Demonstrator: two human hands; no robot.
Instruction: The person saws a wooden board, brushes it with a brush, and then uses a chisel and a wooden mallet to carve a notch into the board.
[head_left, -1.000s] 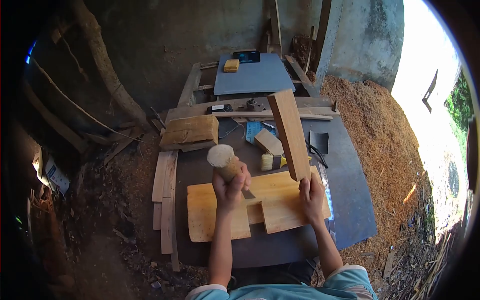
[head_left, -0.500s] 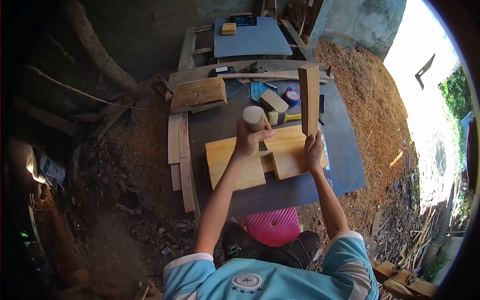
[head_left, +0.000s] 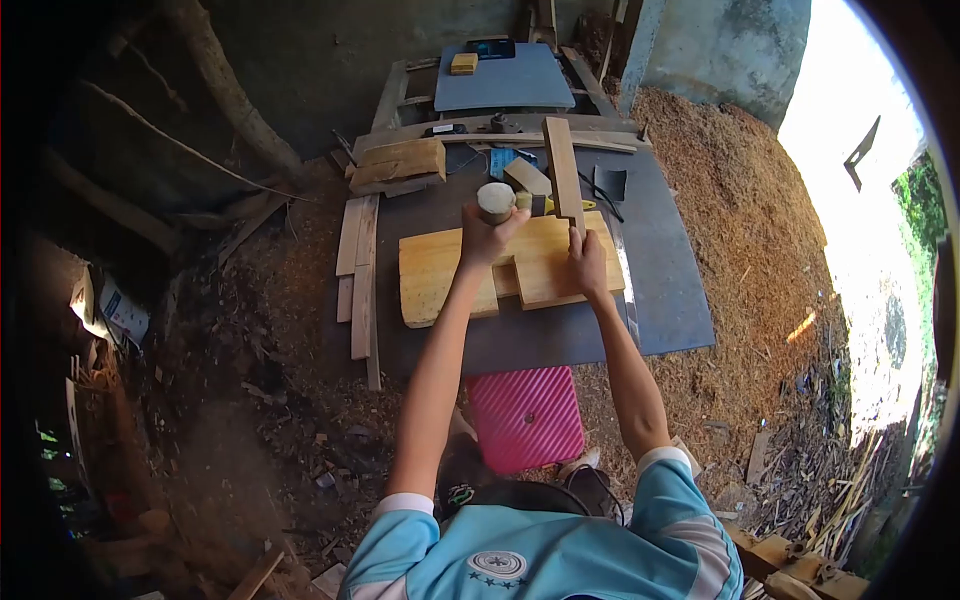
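Observation:
My left hand is wrapped round an upright cylindrical object with a pale round top. In my right hand is the lower end of a long wooden block, which stands up and leans slightly left. Below both hands, two light wooden boards lie on the dark table: the left board and the right board, with a small wooden piece between them. Just behind the hands are a brush with a yellow handle and a small wood block.
A thick wood block sits at the table's back left, above stacked strips. A black tray-like piece lies at the right. Beyond is a grey board. A pink stool stands at the near edge.
The view has shifted, showing more of the pink stool. The long block in my right hand has moved left, closer to my left hand, and now covers the blue tape roll's place.

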